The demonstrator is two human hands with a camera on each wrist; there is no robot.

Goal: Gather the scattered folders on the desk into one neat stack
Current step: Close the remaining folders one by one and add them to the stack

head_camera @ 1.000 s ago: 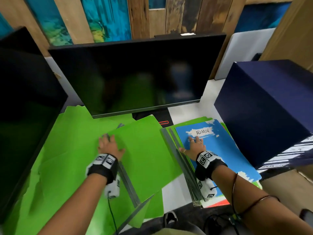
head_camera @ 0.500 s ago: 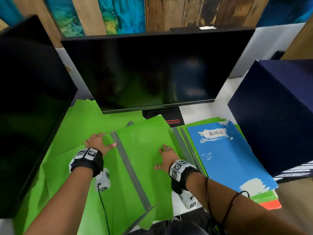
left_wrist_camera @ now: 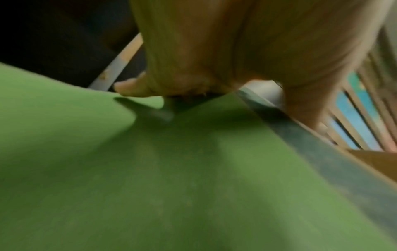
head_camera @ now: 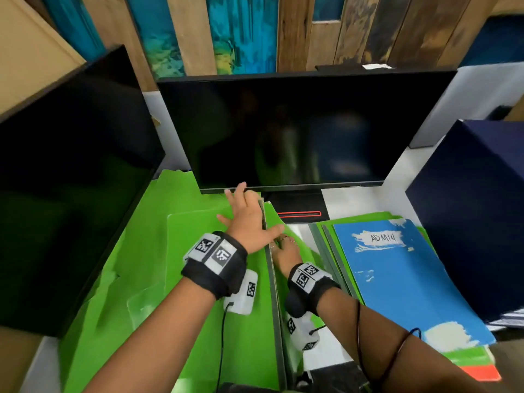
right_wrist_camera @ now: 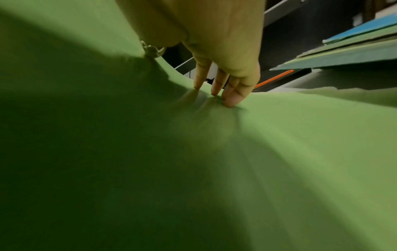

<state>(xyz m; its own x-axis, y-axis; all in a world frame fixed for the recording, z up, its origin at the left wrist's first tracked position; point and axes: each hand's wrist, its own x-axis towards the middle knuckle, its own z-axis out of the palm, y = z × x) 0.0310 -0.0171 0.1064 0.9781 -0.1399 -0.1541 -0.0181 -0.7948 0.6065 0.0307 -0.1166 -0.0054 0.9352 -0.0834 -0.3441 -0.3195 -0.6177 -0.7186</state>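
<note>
Our left hand [head_camera: 246,222] lies flat, fingers straight and spread, on the open green folder [head_camera: 198,279] at the bench's left side, by its grey spine. Our right hand [head_camera: 286,252] presses straight fingers [right_wrist_camera: 231,100] onto the folder's right flap; the blue-topped stack [head_camera: 397,279] lies apart, toward the right edge

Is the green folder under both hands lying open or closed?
Open. The green folder is spread flat to both sides of its grey spine; the left hand and right hand press on it.
</note>
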